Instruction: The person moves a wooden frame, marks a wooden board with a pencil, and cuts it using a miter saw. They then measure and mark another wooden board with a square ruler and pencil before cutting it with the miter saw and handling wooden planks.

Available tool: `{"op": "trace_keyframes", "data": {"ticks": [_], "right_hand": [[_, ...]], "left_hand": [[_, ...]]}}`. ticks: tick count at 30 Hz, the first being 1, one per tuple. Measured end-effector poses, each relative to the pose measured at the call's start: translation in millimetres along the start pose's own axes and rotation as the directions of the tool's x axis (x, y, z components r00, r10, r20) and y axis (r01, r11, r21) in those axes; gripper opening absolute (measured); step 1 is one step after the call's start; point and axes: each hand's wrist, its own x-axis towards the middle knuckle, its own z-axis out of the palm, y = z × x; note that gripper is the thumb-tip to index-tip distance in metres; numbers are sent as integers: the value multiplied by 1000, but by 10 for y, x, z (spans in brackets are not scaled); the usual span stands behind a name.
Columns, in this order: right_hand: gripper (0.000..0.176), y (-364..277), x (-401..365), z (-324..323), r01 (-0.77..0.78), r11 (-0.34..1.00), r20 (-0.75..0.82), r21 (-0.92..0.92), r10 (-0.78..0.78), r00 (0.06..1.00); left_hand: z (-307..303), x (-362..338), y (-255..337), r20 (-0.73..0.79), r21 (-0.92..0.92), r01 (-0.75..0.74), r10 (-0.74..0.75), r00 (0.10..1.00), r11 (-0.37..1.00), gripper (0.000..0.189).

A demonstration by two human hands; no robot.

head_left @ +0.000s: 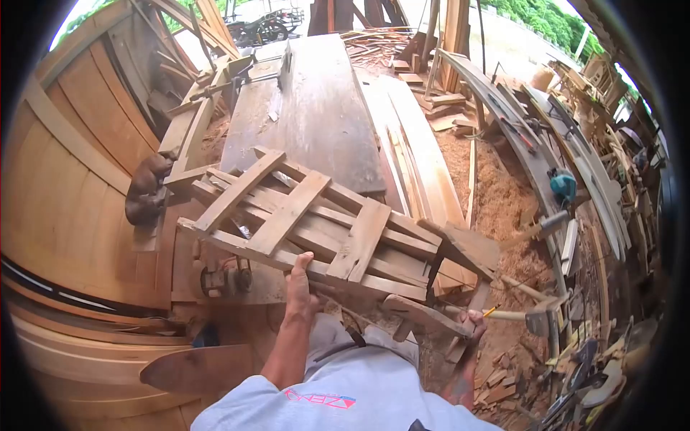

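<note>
- The long light-brown slatted wooden crate (287, 215) was tilted above the person's lap, before the wide dusty wooden board (316, 108).
- Inside it, between its cross slats, long wooden strips (323, 241) were visible; I cannot tell if they were loose.
- The left hand (300, 287) held the near rail of the crate, thumb on top, the grip narrow.
- The right hand (471, 323) was closed at the end of the curved brown wooden piece (424, 314); a thin yellow pencil (491, 310) stuck out beside its fingers.
</note>
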Motion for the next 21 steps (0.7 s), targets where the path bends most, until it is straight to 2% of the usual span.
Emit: {"op": "trace_keyframes", "data": {"ticks": [1,2,4,5,6,7,8,10,12,14,15,16,18,20,21], "right_hand": [[33,66,134,169,-27,1000,-51,-10,27,998],[43,194,383,179,-74,995,-37,61,77,996],[37,299,812,181,-27,997,93,-67,33,995],[36,311,1025,246,-154,987,-53,-54,151,987],[38,172,1124,705,-205,958,-91,-200,190,978],[42,201,1317,884,-221,932,-162,-288,180,970],[42,291,1587,970,-221,925,-154,-308,181,971],[41,363,2109,1219,-246,924,-65,-293,237,969],[42,370,2642,1486,-259,909,-55,-326,255,965],[43,227,3204,1725,-272,878,-29,-394,283,959],[45,196,3549,1925,-231,872,20,-431,265,964],[46,239,3725,2036,-210,866,38,-455,254,966],[46,250,4216,2079,-243,862,97,-444,316,944],[46,215,4585,2289,-258,847,120,-464,349,929],[47,210,4716,2354,-259,814,93,-519,355,930]], "left_hand": [[38,211,59,-10,-2,11,-11,1000,1000,40],[133,319,140,-9,-16,41,-41,999,999,41],[271,555,212,6,-22,69,-68,998,997,48],[235,766,182,-4,10,96,-96,995,995,49],[237,932,185,-35,33,93,-92,995,995,50],[299,1094,189,-48,59,78,-76,996,995,51],[396,1251,201,-87,91,-10,18,996,996,50],[445,1647,231,-94,120,-31,42,995,992,50],[457,1830,256,-129,139,-60,78,989,989,50],[630,2030,344,-92,223,83,-64,994,971,57],[756,2172,395,-108,215,58,-35,994,975,57],[800,2225,449,-130,297,87,-50,990,951,61],[891,2261,482,-176,369,127,-65,982,921,64],[982,2364,552,-199,457,239,-164,966,857,75],[940,2432,522,-217,449,248,-164,962,858,75]]}}
